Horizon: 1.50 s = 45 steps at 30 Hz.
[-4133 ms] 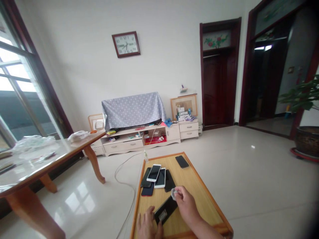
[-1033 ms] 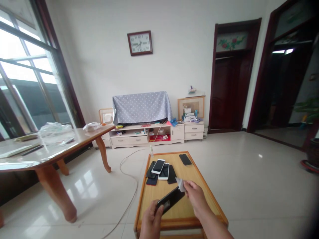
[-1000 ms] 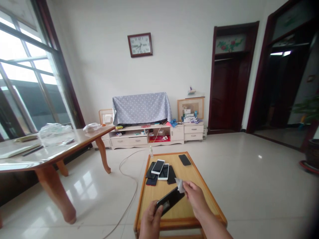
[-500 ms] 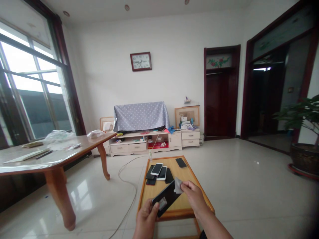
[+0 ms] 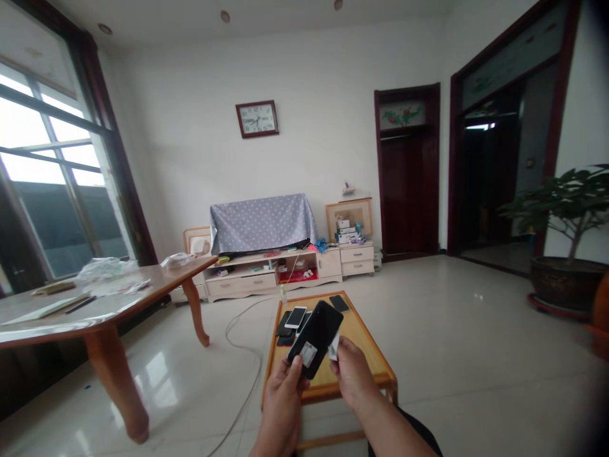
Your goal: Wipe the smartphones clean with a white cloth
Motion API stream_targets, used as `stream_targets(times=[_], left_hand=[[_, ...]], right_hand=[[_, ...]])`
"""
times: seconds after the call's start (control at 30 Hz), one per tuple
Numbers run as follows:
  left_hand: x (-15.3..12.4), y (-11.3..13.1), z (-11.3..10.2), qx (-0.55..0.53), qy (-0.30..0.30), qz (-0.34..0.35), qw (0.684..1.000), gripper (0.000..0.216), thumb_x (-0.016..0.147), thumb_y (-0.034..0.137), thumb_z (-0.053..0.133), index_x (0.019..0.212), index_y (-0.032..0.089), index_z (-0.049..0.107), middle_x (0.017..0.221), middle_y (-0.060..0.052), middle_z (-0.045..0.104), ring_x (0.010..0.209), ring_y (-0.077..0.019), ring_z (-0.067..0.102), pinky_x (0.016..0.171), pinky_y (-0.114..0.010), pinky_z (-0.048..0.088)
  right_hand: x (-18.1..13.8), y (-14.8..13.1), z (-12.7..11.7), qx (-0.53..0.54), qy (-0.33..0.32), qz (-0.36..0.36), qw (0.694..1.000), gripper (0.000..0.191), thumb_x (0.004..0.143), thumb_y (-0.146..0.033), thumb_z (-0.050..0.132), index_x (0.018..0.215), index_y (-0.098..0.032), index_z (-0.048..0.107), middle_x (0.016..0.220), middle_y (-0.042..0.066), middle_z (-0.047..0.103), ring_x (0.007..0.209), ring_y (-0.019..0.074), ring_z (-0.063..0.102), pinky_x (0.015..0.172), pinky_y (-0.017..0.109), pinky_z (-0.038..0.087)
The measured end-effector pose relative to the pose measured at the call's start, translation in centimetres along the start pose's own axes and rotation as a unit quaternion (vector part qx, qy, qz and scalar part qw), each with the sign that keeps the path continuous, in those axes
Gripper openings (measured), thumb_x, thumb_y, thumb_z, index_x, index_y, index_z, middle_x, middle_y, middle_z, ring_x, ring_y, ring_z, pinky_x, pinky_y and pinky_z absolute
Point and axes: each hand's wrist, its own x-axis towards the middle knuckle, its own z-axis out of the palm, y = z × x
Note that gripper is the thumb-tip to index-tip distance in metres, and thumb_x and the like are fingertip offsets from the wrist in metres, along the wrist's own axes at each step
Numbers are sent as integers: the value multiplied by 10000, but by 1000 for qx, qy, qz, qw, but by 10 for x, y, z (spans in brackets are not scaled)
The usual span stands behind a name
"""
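My left hand [image 5: 284,387] grips the lower end of a black smartphone [image 5: 322,327], thumb on the face toward me, beside a pale label. The phone is tilted above a small wooden table [image 5: 360,336]. In my right hand [image 5: 352,368] a small grey-white cloth [image 5: 333,348] is pinched against the phone's right edge. Behind the held phone, a white-framed phone [image 5: 295,317] lies on top of several dark phones [image 5: 284,331], partly hidden. Another dark phone [image 5: 339,303] lies alone near the table's far right corner.
A larger table [image 5: 118,298] with plastic bags stands at the left. A cable [image 5: 259,362] runs over the floor beside the small table. At the back is a white cabinet [image 5: 242,284] under a dotted cloth [image 5: 261,222]. A potted plant [image 5: 568,273] stands right.
The phone has been raised and turned more upright. My right hand has moved from its upper end down to its right edge with the cloth. The whole view has shifted slightly.
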Motion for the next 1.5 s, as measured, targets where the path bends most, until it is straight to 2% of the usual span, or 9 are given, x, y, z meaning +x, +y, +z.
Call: stream_targets(times=[0.17, 0.3, 0.43, 0.6, 0.83, 0.9, 1.1, 1.33, 1.5], left_hand=[[-1, 9, 12, -137, 27, -39, 989, 361, 705, 342, 868, 951, 172, 665, 891, -15, 680, 705, -90, 617, 624, -193, 500], [-5, 13, 12, -179, 3, -54, 982, 291, 762, 286, 830, 960, 161, 658, 930, -38, 705, 796, -124, 673, 696, -218, 554], [-15, 14, 11, -186, 15, -70, 980, 228, 800, 185, 791, 976, 184, 645, 877, 14, 667, 671, -55, 631, 604, -153, 526], [-25, 15, 11, -198, 35, -125, 972, 213, 861, 130, 714, 1042, 202, 628, 913, 18, 659, 616, -33, 622, 556, -132, 527], [-18, 17, 6, -235, 49, -112, 964, 149, 872, 91, 683, 975, 181, 624, 906, 6, 651, 676, -48, 638, 586, -138, 538], [-19, 18, 4, -224, 45, -105, 968, 171, 854, 100, 710, 983, 180, 631, 905, 7, 648, 665, -46, 623, 590, -145, 534], [-33, 19, 5, -176, 4, -75, 982, 318, 767, 244, 836, 1018, 180, 652, 941, -9, 643, 693, -62, 597, 617, -171, 527], [-30, 15, -2, -118, -2, -22, 993, 403, 741, 403, 838, 1037, 182, 675, 987, -37, 676, 775, -101, 600, 680, -211, 506], [-35, 15, -7, -20, -13, 8, 1000, 410, 796, 490, 774, 1051, 182, 686, 972, -52, 692, 812, -138, 616, 678, -230, 501]], right_hand=[[-36, 10, 12, 16, -43, -13, 999, 217, 761, -395, 724, 761, -190, 654, 627, -36, 526, 549, 106, 378, 515, 243, 285], [-56, 8, 16, -22, -57, -25, 998, 301, 761, -470, 762, 754, -188, 657, 613, -40, 536, 549, 112, 381, 521, 251, 282], [-38, -29, 21, 14, -17, -52, 998, 278, 734, -431, 768, 708, -197, 621, 583, -48, 512, 541, 108, 368, 523, 252, 271], [-6, -72, 21, 64, -18, -75, 995, 220, 652, -349, 770, 732, -204, 625, 599, -44, 541, 544, 105, 374, 526, 251, 277], [-55, -22, 24, -15, -85, -43, 995, 254, 755, -384, 766, 698, -196, 606, 609, -49, 524, 580, 110, 395, 551, 245, 300], [-55, -22, 23, -23, -78, -48, 996, 265, 748, -390, 776, 688, -192, 612, 601, -49, 528, 575, 110, 395, 554, 248, 305], [-14, -64, 22, 34, -6, -76, 997, 243, 664, -375, 794, 758, -194, 661, 649, -37, 608, 561, 103, 416, 544, 246, 302], [-51, -17, 24, -51, -53, -42, 996, 322, 698, -476, 805, 738, -193, 657, 573, -47, 549, 526, 112, 409, 518, 253, 285], [-28, -34, 21, -25, -1, -38, 999, 346, 652, -483, 827, 701, -194, 643, 538, -71, 483, 530, 101, 376, 533, 247, 274]])
